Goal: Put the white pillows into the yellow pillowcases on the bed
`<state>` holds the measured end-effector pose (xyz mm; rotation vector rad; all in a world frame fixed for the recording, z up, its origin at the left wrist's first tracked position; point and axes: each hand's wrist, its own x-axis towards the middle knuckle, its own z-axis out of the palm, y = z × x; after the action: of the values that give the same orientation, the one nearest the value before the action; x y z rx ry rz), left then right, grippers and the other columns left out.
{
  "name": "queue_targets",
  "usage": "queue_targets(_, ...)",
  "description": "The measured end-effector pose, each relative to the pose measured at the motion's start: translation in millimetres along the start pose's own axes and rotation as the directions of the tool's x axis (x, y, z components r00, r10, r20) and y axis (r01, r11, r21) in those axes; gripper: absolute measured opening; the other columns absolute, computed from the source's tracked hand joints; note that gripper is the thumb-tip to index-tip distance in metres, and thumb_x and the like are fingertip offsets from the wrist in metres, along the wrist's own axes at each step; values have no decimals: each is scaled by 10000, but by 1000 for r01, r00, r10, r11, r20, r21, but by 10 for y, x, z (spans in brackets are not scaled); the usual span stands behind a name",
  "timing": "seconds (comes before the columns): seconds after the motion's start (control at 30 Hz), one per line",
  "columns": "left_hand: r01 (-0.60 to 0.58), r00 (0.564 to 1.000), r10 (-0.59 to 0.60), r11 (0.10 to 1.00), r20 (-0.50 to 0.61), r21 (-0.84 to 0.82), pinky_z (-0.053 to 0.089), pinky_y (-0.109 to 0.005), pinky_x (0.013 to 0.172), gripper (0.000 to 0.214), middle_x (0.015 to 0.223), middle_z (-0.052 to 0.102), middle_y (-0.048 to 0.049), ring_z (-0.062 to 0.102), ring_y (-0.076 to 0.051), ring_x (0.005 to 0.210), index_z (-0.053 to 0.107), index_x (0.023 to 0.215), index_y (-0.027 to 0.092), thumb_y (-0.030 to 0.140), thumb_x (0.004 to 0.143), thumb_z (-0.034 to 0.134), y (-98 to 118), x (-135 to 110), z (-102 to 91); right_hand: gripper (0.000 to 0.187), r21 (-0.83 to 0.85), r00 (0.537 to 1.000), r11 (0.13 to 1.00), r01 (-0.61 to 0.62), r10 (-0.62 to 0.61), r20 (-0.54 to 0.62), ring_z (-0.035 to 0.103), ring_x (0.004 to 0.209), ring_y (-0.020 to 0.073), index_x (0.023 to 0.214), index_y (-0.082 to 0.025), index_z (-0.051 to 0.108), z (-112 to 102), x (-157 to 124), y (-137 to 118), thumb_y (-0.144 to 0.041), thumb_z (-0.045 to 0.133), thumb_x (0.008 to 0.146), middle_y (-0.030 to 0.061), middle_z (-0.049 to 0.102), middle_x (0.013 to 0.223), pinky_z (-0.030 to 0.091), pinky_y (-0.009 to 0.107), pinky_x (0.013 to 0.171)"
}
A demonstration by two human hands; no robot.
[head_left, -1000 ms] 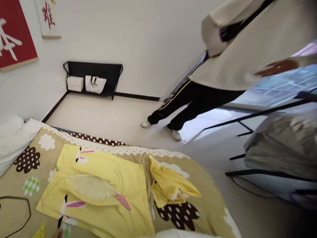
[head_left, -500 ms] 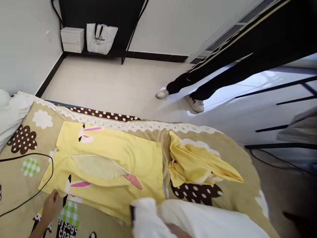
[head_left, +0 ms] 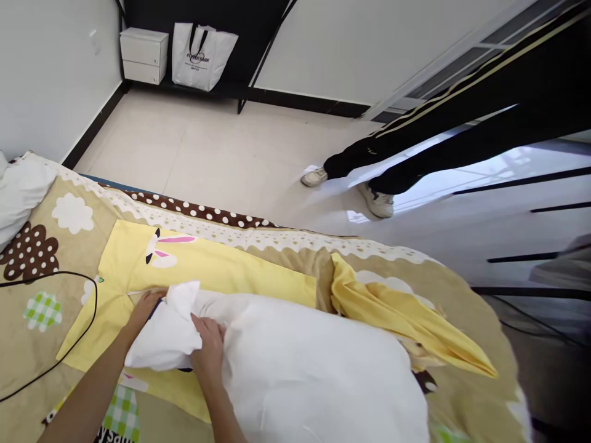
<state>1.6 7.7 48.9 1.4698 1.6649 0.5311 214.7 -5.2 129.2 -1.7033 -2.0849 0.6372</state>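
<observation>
A large white pillow (head_left: 318, 369) lies across the yellow pillowcase (head_left: 258, 271), which is spread flat and printed with rabbits. My right hand (head_left: 210, 347) is closed on the gathered white fabric near the pillow's narrow left end, with its thumb on top. At that end, by the slit in the middle of the pillowcase, my left hand (head_left: 145, 307) has its fingers curled at the slit's edge; their tips are partly hidden. The pillow end sits over the slit, and whether any of it is inside I cannot tell. Dark trim shows beside the white end.
A second yellow cloth (head_left: 397, 307) lies crumpled to the right on the patterned bedspread (head_left: 74, 212). A black cable (head_left: 95, 320) loops at the left near another white pillow (head_left: 23, 191). A person in black trousers (head_left: 415, 147) stands beyond the bed. A white bag (head_left: 201, 61) stands by the wall.
The white pillow has moved left and up over the pillowcase, covering its slit. My left hand has gone from the pillowcase's lower edge to the slit; my right hand has come along with the pillow.
</observation>
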Motion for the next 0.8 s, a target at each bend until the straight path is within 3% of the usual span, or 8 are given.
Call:
queue_targets(0.07,-2,1000,2,999,1,-34,232,-417,1174,433,1317,616,-43,485,-200,1291,670,1137,246,147,743,519,-79,-74,-87,341,11,991,997,-80,78,110,539,861,180,1013,-193,689,132,-1,-77,-71,430,828,50,641,815,330,332,871)
queue_targets(0.2,85,991,-98,987,-88,-133,181,-484,1181,556,1405,537,-61,366,-214,1383,587,1268,218,102,747,430,-114,-11,-69,374,-71,940,986,-154,168,298,540,893,178,1054,-232,688,40,-44,-268,-67,445,822,50,649,860,299,328,870)
queue_targets(0.33,166,965,-210,953,-158,-254,295,-443,1142,528,1347,588,-79,450,-213,1326,568,1294,203,151,797,398,-19,91,-12,437,-135,789,989,53,41,613,560,975,183,1133,-280,647,38,180,-548,-77,488,781,46,661,997,286,336,871)
queue_targets(0.4,166,958,-223,945,-182,-283,316,-407,1134,511,1383,557,-76,455,-197,1321,549,1313,203,190,833,375,71,24,-72,476,-162,725,979,124,22,688,574,989,191,1192,-294,613,111,394,-591,-84,477,788,52,662,1027,295,343,867)
queue_targets(0.47,158,957,-217,947,-194,-280,253,-424,1165,490,1428,512,-64,412,-201,1352,546,1315,219,232,853,383,183,-105,-165,505,-204,741,973,112,55,669,586,978,201,1240,-301,581,177,611,-557,-79,441,808,67,660,1026,313,351,856)
queue_targets(0.6,247,936,-281,953,-210,-176,118,-470,1195,480,1508,399,-79,250,-229,1438,497,1355,228,346,906,374,416,-376,-246,406,-343,859,939,-24,195,473,550,1044,266,1150,-229,610,198,886,-467,-87,389,840,134,617,1056,338,406,902)
queue_targets(0.7,349,903,-378,922,-203,-164,159,-462,1188,534,1524,350,-127,203,-246,1452,414,1402,186,405,918,358,564,-546,-138,325,-393,903,914,-103,251,347,540,1022,277,1072,-187,615,182,927,-513,-104,387,854,150,599,1018,354,429,925)
queue_targets(0.8,382,858,-416,909,-303,-166,155,-510,1178,571,1517,338,-156,170,-281,1457,353,1422,180,439,914,384,730,-684,0,277,-404,917,901,-158,285,277,544,986,280,1003,-144,615,273,820,-623,-114,379,861,158,593,991,388,440,896)
